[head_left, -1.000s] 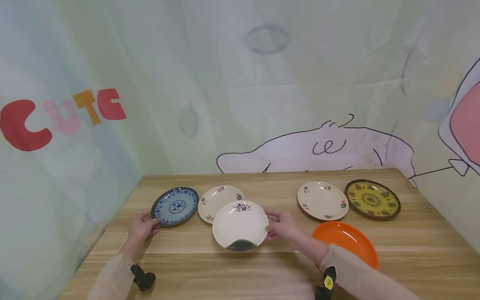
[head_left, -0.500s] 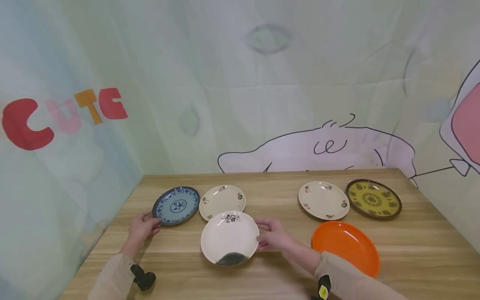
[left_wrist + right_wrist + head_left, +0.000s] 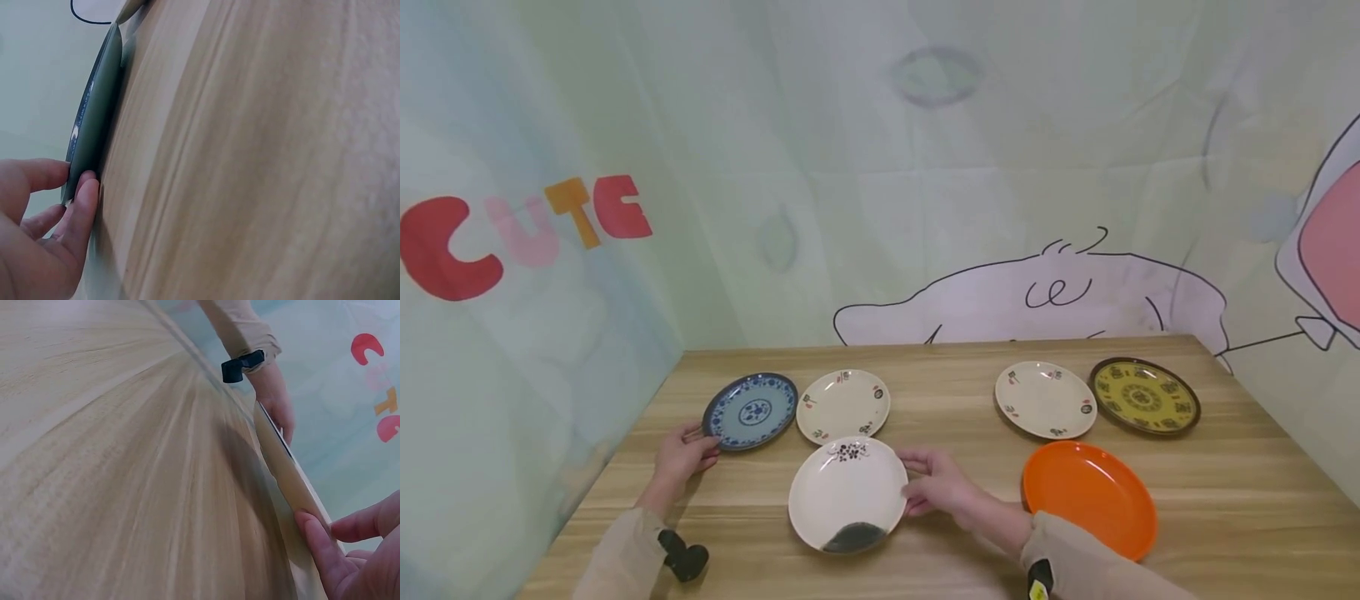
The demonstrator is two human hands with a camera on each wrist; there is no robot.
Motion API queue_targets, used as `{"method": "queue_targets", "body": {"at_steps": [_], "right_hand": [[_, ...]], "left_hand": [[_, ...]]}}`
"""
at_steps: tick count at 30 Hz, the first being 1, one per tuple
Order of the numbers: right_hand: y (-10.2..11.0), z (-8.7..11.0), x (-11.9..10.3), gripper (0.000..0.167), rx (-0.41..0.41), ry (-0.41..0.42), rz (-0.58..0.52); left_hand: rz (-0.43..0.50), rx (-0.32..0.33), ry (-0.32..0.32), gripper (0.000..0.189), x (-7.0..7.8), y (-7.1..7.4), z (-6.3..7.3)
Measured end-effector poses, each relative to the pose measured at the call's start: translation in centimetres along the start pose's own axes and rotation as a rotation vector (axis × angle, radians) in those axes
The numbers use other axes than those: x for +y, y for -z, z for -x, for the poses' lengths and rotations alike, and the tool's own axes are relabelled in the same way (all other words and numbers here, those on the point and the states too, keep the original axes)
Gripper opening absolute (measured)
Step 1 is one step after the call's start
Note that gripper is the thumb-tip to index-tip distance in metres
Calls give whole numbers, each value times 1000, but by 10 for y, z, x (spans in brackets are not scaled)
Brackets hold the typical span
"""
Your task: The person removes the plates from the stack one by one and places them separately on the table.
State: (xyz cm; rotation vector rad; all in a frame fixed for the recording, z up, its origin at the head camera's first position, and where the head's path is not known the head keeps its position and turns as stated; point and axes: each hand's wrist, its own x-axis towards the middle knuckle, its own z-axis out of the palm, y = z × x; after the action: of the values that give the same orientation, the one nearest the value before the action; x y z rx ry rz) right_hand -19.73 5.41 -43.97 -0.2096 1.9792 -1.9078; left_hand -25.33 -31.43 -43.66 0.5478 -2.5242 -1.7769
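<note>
My left hand (image 3: pixel 683 457) pinches the near-left rim of a round blue plate (image 3: pixel 752 412) with a flower pattern and dark edge. In the left wrist view, fingers and thumb are on both sides of this blue plate's rim (image 3: pixel 97 119). My right hand (image 3: pixel 942 483) grips the right rim of a white plate (image 3: pixel 846 492) with a dark flower sprig and a dark grey patch. The right wrist view shows this white plate (image 3: pixel 284 465) edge-on, its shadow on the table beside it. Behind it lies a cream plate (image 3: pixel 844 406) with small motifs.
On the right of the wooden table (image 3: pixel 947 392) lie another cream plate (image 3: pixel 1045 402), a yellow-green plate (image 3: pixel 1145 397) with a dark rim, and an orange plate (image 3: pixel 1086 492). My right forearm overlaps the orange plate's near side. A printed curtain (image 3: pixel 737 167) hangs behind the table.
My right hand has brought the white plate left and toward me, uncovering the cream plate behind it. My left hand and the blue plate have stayed in place.
</note>
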Motion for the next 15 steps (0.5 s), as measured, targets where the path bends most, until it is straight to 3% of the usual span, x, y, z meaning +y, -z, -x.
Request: {"method": "queue_targets", "body": {"at_steps": [15], "right_hand": [[-11,3,5,58,-20,-14,-7]], "left_hand": [[-15,8,-3,58,-3,0,-1]]}}
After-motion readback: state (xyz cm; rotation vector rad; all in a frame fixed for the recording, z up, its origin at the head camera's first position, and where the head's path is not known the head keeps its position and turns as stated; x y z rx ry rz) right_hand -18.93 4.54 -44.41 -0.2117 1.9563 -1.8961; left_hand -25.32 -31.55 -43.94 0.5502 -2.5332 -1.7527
